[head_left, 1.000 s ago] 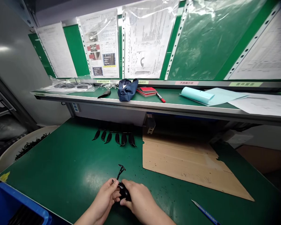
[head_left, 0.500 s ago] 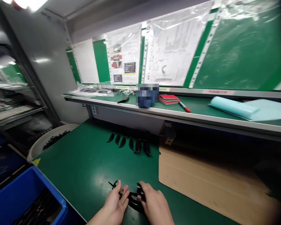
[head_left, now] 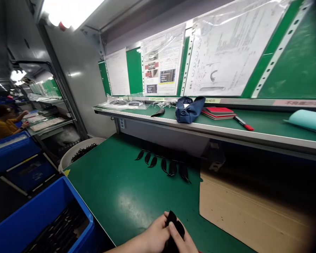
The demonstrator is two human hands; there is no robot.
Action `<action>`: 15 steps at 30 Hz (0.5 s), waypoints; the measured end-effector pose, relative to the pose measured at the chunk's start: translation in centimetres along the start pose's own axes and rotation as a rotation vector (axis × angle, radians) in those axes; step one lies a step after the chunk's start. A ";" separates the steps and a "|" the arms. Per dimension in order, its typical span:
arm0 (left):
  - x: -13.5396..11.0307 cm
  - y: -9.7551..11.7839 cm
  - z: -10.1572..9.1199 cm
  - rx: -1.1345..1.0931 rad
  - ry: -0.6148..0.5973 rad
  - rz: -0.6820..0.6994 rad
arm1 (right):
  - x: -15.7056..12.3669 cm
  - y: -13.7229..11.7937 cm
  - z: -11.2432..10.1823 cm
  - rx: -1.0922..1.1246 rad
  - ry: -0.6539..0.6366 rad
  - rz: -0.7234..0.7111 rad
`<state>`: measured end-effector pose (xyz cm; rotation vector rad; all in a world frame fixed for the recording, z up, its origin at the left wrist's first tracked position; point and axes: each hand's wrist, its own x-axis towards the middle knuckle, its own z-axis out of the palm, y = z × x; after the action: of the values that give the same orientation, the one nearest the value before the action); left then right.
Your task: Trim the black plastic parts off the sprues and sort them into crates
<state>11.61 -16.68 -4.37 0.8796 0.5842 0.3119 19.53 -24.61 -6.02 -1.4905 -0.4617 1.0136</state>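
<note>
Green tabletop fills mid-frame. Bottom centre, my left hand and right hand clasp curved black parts; handling them further needs steadiness, I judge.

One head-worn camera, looking forward and down over the green table.
It looks from above the table's near side, close over the hands, which enter at the bottom edge, right of centre. Facing it across the table, at middle range, the shelf slants down toward the right of the frame, with posted sheets rising above it, seen obliquely. At lower left, the lens looks steeply down into a nearby blue bin. The far left opens along a deep aisle, where a seated person appears small and well away.
</note>
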 end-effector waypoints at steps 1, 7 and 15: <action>0.0 -0.5 0.6 -0.008 -0.035 -0.025 | -0.3 0.1 -0.4 -0.036 -0.016 0.003; -1.4 -1.2 0.2 0.039 -0.202 -0.293 | -2.7 -0.3 -8.0 -0.585 0.082 -0.232; -3.3 -1.4 2.2 -0.015 -0.308 -0.520 | -8.2 3.1 -23.9 -1.082 0.833 0.124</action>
<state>10.32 -20.49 -3.24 0.7128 0.5005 -0.2856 33.36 -45.77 -8.63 -2.7355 -0.2969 0.0728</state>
